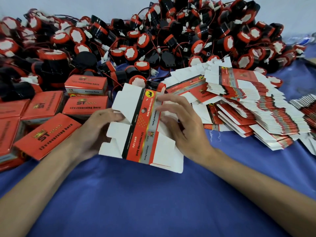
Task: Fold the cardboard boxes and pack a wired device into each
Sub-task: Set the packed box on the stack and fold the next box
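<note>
Held between the 2 hands, the box blank runs lengthwise away from the person; the left hand grips its white left flaps, and the right hand lays spread fingers on its right side. 1 wired device lies just beyond its far end.

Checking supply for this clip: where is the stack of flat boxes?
Head view, right of centre: the stack of flat boxes lies on the blue cloth, just right of the right hand.
</note>
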